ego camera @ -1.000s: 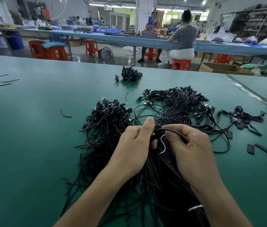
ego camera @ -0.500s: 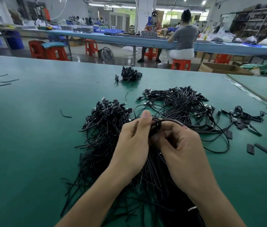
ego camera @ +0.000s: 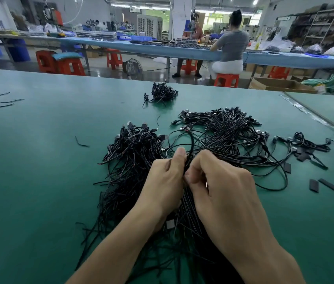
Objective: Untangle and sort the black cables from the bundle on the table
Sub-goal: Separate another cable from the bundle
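The big bundle of black cables (ego camera: 133,160) sits mid-counter, right under and just ahead of both hands. One cable (ego camera: 191,143) loops up out of it, and that's the one being held. The left hand (ego camera: 165,181) pinches it under the thumb. The right hand (ego camera: 221,185) has its fingers (ego camera: 197,162) curled tight onto the same cable, touching the left. Behind that is a looser pile (ego camera: 229,128) with plugs, and a small clump (ego camera: 163,93) lies further back. Flat black strips (ego camera: 324,184) lie off to the right on the green counter (ego camera: 38,181).
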